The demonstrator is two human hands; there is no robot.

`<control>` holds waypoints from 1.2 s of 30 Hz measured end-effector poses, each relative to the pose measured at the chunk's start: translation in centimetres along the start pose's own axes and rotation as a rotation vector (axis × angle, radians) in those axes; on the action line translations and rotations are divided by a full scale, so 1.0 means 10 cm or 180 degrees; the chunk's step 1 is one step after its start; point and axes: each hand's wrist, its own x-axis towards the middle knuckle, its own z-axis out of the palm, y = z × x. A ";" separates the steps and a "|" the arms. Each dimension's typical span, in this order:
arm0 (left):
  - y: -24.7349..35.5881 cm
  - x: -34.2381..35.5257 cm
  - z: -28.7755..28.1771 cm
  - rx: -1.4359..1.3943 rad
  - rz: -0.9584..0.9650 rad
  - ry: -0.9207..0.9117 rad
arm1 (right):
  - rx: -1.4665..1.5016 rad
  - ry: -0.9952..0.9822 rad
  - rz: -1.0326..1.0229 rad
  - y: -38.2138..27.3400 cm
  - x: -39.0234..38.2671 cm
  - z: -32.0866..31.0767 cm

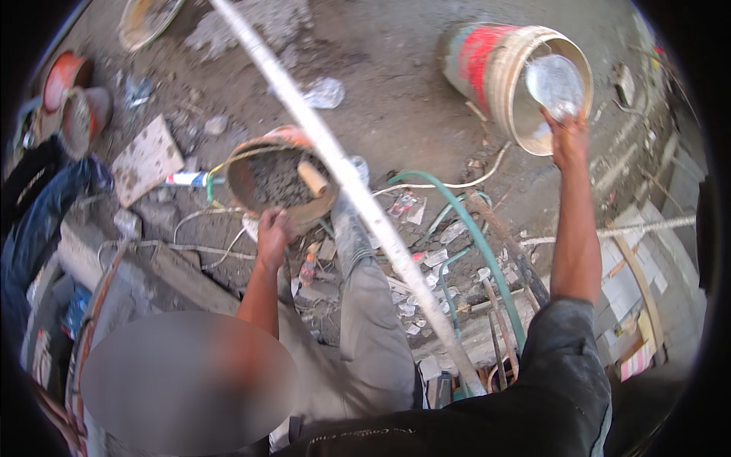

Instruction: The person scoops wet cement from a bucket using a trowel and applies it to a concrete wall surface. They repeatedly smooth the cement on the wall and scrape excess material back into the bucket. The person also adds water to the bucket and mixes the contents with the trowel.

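My right hand (568, 139) reaches out at the upper right, its fingers closed on the near edge of a whitish, see-through plastic container (554, 82). The container is at the mouth of a tipped bucket (493, 68) with a red band and a pale rim. My left hand (276, 234) is closed at the near rim of an orange bucket (242, 177). Grey mortar (283, 177) fills this bucket in part, and a wooden handle (311, 179) sticks out of it; what the handle belongs to is hidden.
A long pale pole (312, 126) slants across the view, passing close by the orange bucket. Green hose (487, 244) and rope (609, 231) lie to the right. Rubble surrounds my legs. A mortar-spotted board (148, 161), more buckets (76, 122) and a person's blue-trousered leg (46, 209) are at left.
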 end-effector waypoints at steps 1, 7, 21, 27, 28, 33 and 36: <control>0.04 0.03 0.00 -0.0111 0.0057 -0.0078 | -0.0068 -0.0176 -0.0025 -0.13 -0.16 0.07; 0.18 0.23 0.06 -0.1560 -0.0260 -0.0170 | -0.0566 -0.1058 0.0039 -0.27 -0.82 0.68; 0.29 1.08 0.34 -0.2549 -0.0238 -0.0430 | -0.2063 -0.3018 -0.0619 1.04 -2.01 2.48; -0.03 1.38 0.25 -0.2982 -0.0008 -0.0557 | -0.2332 -0.3201 -0.2240 0.99 -2.54 2.60; -0.06 1.39 0.22 -0.2952 0.0017 -0.0652 | -0.2350 -0.3206 -0.2355 0.99 -2.59 2.60; -0.02 1.30 0.17 -0.2644 0.0214 -0.0906 | -0.2255 -0.3240 -0.3120 1.08 -2.73 2.54; 0.12 1.18 0.24 -0.2076 0.0476 -0.0475 | -0.2097 -0.3200 -0.3220 1.15 -2.70 2.41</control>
